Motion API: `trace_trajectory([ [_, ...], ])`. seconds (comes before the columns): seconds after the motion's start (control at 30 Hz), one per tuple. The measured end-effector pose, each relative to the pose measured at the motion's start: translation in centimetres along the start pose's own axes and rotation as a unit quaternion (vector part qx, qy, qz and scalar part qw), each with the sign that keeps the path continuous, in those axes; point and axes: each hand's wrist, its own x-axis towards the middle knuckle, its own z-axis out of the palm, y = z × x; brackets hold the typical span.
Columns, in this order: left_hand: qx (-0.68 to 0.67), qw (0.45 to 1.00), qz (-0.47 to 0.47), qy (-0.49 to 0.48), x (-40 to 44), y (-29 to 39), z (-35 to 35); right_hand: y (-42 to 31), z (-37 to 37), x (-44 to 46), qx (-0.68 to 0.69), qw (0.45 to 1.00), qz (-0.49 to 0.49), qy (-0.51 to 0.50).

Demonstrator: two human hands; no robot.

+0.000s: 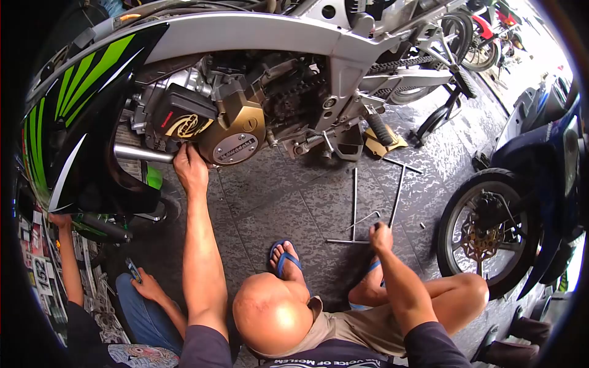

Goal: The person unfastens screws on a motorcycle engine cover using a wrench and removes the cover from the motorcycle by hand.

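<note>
My left hand (191, 168) reaches up to the underside of the gold engine cover (240, 126) on a motorcycle. Its fingers are bent together beside a silver tube (144, 153), their tips partly hidden, so what they grip does not show. Low over the floor, my right hand (381, 237) has its fingers closed; whatever they hold is hidden. Just past those fingertips is a thin bent rod (362, 219), like a hex key. Two T-handle wrenches lie around it: one T-handle wrench (354, 199) to the left, another T-handle wrench (398, 193) to the right.
Another person's hand (147, 287) holds a phone (132, 270) at lower left; that side's other hand (60, 222) touches the green-and-black fairing (80, 122). A gold cover piece (385, 142) lies under the footpeg. A blue motorcycle's front wheel (485, 236) stands at right.
</note>
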Motion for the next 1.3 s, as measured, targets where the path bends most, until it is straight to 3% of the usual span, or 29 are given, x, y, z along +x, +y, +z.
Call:
trace_trajectory([
  [0.03, 0.003, 1.000, -0.001, 0.007, -0.1, 0.1, 0.4, -0.8, 0.9, -0.4, -0.003, 1.000, -0.026, -0.003],
  [0.1, 0.060, 0.993, 0.094, 0.046, -0.5, 0.1, 0.6, -2.7, 2.0, -1.4, -0.007, 0.995, -0.096, 0.000],
  [0.2, 0.026, 0.999, 0.022, 0.038, -0.5, -1.9, 0.4, -4.1, 3.0, -1.4, -0.049, 0.995, -0.062, -0.065],
  [0.23, 0.028, 0.997, 0.050, 0.043, -0.7, -1.7, 0.4, -3.7, 3.8, -1.1, -0.063, 0.994, -0.061, -0.065],
  [0.3, -0.046, 0.998, -0.042, 0.005, -1.1, -0.7, 0.2, -4.0, 4.4, -0.9, -0.097, 0.992, -0.075, -0.041],
  [0.37, -0.113, 0.992, -0.046, -0.033, -1.4, -0.4, -0.1, -4.3, 5.1, -0.5, -0.110, 0.992, -0.061, -0.027],
  [0.47, -0.038, 0.998, 0.028, -0.046, -1.1, -1.9, -0.3, -2.6, 6.8, 1.5, -0.146, 0.985, -0.085, -0.043],
  [0.63, 0.012, 0.993, 0.110, -0.026, -1.4, -0.2, -0.9, -5.2, 5.3, 0.3, -0.130, 0.986, 0.016, -0.106],
  [0.7, 0.037, 0.990, 0.134, -0.004, -1.4, -0.9, -0.6, -3.3, 7.1, 0.8, -0.136, 0.988, -0.002, -0.073],
  [0.77, 0.049, 0.991, 0.125, -0.010, -1.6, -0.5, -0.9, -0.8, 9.3, 2.6, -0.139, 0.985, -0.092, -0.044],
  [0.93, 0.049, 0.992, 0.114, -0.024, -1.7, 0.1, -1.3, -4.0, 8.1, -1.5, 0.032, 0.995, -0.094, 0.006],
  [1.1, 0.042, 0.992, 0.116, -0.025, -1.9, -0.4, -1.1, -8.3, 7.4, -7.1, 0.056, 0.987, -0.149, 0.029],
  [1.2, 0.050, 0.993, 0.098, -0.040, -2.1, 0.0, -1.5, -6.9, 10.2, -7.5, 0.267, 0.947, -0.155, -0.087],
  [1.23, 0.041, 0.993, 0.102, -0.043, -2.0, 0.2, -1.6, -7.6, 10.1, -8.1, 0.264, 0.947, -0.147, -0.113],
  [1.3, 0.044, 0.992, 0.108, -0.043, -1.9, 0.7, -2.0, -9.7, 10.0, -9.4, 0.208, 0.956, -0.200, -0.063],
])
